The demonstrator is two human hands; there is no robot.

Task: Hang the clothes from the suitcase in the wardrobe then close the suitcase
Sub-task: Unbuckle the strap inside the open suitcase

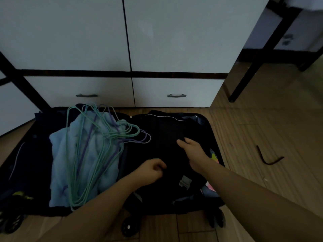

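Clothes still fill the open suitcase (pixel 212 137) on the floor before the closed wardrobe (pixel 174 35), both hands pinching a dark garment (pixel 166 133), left hand (pixel 152 169), right hand (pixel 193 151), hangers (pixel 97 137) unused.

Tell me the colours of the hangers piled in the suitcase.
The hangers are mostly mint green, with a few purple ones mixed in, lying on light blue clothing. Head view.

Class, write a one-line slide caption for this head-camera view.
Both hands, left and right, grip dark clothing in the open suitcase beside wire hangers.
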